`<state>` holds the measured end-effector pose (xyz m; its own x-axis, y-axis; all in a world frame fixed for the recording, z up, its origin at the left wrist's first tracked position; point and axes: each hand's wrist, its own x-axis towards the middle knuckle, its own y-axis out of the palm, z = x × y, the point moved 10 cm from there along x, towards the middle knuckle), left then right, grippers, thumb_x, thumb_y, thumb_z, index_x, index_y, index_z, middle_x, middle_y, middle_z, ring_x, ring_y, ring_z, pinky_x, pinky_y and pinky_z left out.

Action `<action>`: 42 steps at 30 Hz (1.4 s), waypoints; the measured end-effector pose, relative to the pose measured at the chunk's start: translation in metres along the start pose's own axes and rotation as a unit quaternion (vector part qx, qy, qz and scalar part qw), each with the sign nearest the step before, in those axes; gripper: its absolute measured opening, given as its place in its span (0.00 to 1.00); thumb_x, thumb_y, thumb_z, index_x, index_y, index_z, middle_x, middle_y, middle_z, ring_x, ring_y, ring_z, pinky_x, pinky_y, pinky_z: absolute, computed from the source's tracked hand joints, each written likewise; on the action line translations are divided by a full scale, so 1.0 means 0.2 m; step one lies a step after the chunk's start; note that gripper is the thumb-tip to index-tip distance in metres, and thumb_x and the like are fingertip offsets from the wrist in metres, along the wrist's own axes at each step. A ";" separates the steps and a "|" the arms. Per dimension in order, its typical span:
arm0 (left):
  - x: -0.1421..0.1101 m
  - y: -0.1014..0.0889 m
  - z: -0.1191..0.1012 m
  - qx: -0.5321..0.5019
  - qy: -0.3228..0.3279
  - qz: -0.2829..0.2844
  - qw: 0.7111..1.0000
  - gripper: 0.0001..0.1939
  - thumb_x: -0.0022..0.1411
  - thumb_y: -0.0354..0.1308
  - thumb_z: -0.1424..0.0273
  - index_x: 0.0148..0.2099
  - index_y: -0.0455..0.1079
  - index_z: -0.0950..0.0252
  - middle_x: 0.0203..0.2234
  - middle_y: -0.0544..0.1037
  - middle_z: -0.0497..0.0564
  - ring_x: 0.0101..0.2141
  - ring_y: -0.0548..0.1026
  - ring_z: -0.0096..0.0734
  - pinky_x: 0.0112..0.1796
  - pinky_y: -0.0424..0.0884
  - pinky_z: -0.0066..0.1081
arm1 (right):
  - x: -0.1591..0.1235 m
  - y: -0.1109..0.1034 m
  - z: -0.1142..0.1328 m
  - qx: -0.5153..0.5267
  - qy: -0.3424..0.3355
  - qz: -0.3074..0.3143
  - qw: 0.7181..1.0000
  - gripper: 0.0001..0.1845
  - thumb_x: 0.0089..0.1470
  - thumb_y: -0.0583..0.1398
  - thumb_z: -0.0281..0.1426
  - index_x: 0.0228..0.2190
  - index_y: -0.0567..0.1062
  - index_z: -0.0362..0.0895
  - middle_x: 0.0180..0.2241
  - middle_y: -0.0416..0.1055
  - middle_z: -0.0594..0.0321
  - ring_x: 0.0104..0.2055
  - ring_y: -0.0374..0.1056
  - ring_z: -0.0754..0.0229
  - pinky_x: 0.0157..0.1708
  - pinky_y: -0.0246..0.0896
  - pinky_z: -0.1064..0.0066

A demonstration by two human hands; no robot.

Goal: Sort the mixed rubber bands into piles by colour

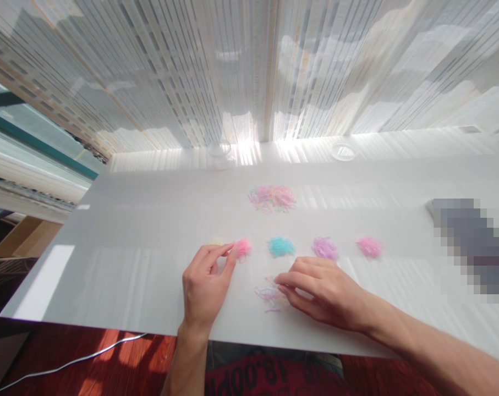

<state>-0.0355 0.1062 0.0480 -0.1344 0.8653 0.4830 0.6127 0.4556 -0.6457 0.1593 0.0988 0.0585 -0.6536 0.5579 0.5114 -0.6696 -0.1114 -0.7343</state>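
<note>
My left hand [208, 278] is closed in a pinch, its fingertips at a coral-pink pile of thin, small rubber bands [243, 248]. Anything between those fingertips is too small to make out. Partly behind that hand lies a pale yellow pile [216, 242]. My right hand [321, 289] pinches at the edge of a loose, mixed-colour scatter of rubber bands [269, 296], and a thin strand shows at its fingertips. A turquoise pile [281, 246], a lilac pile [325, 248] and a pink pile [369, 247] continue the row to the right.
Farther back on the white table [150, 220] is a larger mixed pile [273, 198]. Two clear round dishes [220, 147] stand along the back edge by the curtain [232, 71]. A blurred-out dark object [476, 242] lies at the right. A white cable [80, 357] crosses the floor.
</note>
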 end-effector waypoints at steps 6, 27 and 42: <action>0.00 -0.02 -0.01 -0.003 -0.004 -0.013 1.000 0.06 0.70 0.62 0.70 0.43 0.81 0.63 0.34 0.80 0.48 0.21 0.63 0.20 0.25 0.66 0.24 | 0.00 0.00 0.01 0.000 -0.005 0.001 1.000 0.09 0.68 0.56 0.26 0.39 0.77 0.43 0.26 0.73 0.63 0.27 0.69 0.61 0.29 0.62 0.70; -0.22 0.15 -0.23 -0.037 0.144 0.206 0.967 0.05 0.71 0.61 0.73 0.43 0.77 0.60 0.33 0.79 0.48 0.32 0.77 0.31 0.35 0.72 0.32 | -0.06 0.14 -0.04 -0.047 0.028 0.161 0.985 0.07 0.66 0.59 0.30 0.35 0.76 0.43 0.28 0.72 0.62 0.28 0.66 0.59 0.27 0.54 0.67; -0.19 0.12 -0.32 -0.056 0.164 0.175 0.969 0.06 0.69 0.61 0.76 0.45 0.76 0.61 0.36 0.81 0.49 0.31 0.78 0.30 0.34 0.73 0.31 | -0.02 0.05 0.02 -0.008 0.000 0.050 0.999 0.13 0.71 0.54 0.30 0.37 0.77 0.42 0.28 0.74 0.61 0.28 0.68 0.60 0.29 0.60 0.68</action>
<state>0.0343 0.0702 0.0513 0.3405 0.8415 0.4195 0.6599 0.1040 -0.7441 0.1543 0.0916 0.0519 -0.7173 0.5445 0.4348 -0.5951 -0.1543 -0.7887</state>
